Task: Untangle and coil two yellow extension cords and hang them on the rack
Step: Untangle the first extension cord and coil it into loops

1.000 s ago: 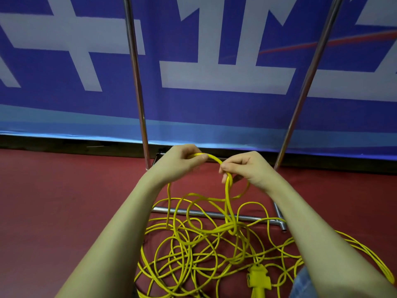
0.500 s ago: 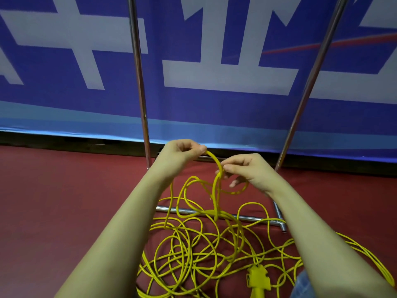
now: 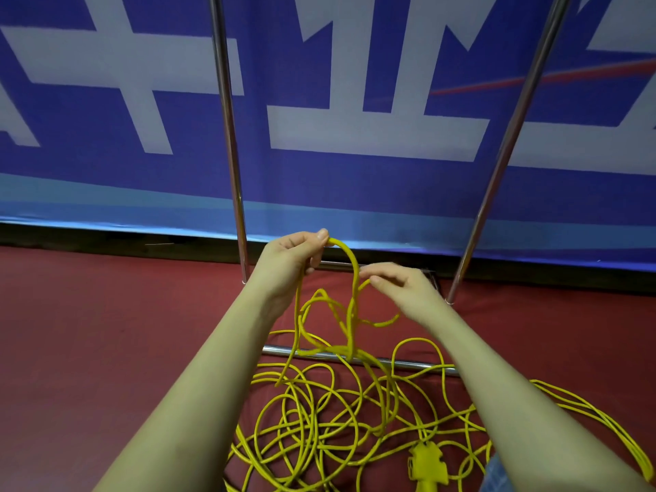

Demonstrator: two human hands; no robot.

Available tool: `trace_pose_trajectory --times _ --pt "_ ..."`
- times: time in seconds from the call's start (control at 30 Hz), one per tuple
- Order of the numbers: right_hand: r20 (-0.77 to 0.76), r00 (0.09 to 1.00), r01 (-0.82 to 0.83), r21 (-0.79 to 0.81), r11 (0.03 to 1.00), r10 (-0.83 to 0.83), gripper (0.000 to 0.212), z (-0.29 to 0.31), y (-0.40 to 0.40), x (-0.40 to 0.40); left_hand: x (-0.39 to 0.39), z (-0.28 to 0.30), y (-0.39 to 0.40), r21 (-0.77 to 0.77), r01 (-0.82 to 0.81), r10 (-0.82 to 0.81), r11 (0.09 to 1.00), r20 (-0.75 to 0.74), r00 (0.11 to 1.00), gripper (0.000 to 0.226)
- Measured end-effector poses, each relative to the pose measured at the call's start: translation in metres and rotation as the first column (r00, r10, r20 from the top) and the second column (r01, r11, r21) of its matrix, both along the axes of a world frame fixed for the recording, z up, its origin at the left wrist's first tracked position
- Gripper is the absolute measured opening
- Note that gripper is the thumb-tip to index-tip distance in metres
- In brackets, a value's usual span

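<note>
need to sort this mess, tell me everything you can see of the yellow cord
The cord is thin, round and bright yellow, plastic-looking. Most of it lies in a tangle of overlapping loops on the red floor, crossing the rack's lower bar. A yellow socket end lies near the bottom edge. One loop is raised: the left hand pinches its top, and the right hand holds a strand beside it. Where one cord ends and the other begins cannot be told.

A blue banner [image 3: 355,179] with white shapes hangs beyond the hands. Dark red carpet [image 3: 106,332] spreads beneath them.
</note>
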State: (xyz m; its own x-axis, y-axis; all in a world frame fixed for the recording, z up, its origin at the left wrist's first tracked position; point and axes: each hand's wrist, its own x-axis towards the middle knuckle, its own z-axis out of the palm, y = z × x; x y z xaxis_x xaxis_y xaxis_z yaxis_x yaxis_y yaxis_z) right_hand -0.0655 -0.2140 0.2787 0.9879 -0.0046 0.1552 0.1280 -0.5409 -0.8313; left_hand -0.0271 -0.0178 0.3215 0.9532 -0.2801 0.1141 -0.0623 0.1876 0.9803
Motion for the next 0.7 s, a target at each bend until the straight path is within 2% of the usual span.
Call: trace_pose_trajectory --times 0.07,0.1,0.17,0.23,0.33,0.43,0.53,0.6,0.7 --pt "-0.045 0.981 -0.186 0.047 0.981 0.188 0.017 0.006 0.006 0.000 0.003 -0.002 -0.001 -0.010 -0.033 0.032 0.999 -0.044 0.999 0.034" --pt "-0.056 0.968 -0.246 0.006 0.969 0.245 0.019 0.005 0.006 0.003 0.005 -0.002 -0.001 -0.016 -0.045 0.044 0.999 -0.069 0.997 0.031" --pt "-0.084 0.954 -0.300 -0.201 0.932 0.289 0.023 0.001 0.006 0.007 0.007 -0.003 -0.001 -0.041 -0.063 0.057 0.997 -0.114 0.992 0.026" --pt "-0.059 0.955 -0.296 -0.261 0.919 0.291 0.023 -0.001 0.006 0.009 0.008 -0.001 0.001 -0.073 -0.073 0.062 0.995 -0.144 0.988 0.023" --pt "-0.012 0.972 -0.234 -0.087 0.968 0.234 0.005 0.011 0.013 0.003 0.010 0.002 0.006 -0.091 -0.054 0.038 0.994 -0.174 0.984 0.023" --pt "0.009 0.966 -0.256 0.142 0.956 0.257 0.017 0.018 0.015 -0.004 0.013 0.002 0.020 0.042 -0.012 0.018 0.999 -0.151 0.988 0.022" --pt "-0.055 0.976 -0.171 0.396 0.902 0.209 0.017 0.022 0.018 -0.009 0.014 -0.004 0.029 0.175 0.056 -0.032 0.983 -0.140 0.990 0.019" --pt "-0.088 0.978 -0.136 0.417 0.899 0.189 0.016 0.026 0.019 -0.010 0.014 -0.005 0.028 0.230 0.073 -0.049 0.971 -0.108 0.993 0.020" --pt "-0.118 0.974 -0.140 0.353 0.925 0.193 0.013 0.031 0.020 -0.010 0.012 0.000 0.025 0.315 0.038 -0.041 0.948 0.000 0.999 0.017"
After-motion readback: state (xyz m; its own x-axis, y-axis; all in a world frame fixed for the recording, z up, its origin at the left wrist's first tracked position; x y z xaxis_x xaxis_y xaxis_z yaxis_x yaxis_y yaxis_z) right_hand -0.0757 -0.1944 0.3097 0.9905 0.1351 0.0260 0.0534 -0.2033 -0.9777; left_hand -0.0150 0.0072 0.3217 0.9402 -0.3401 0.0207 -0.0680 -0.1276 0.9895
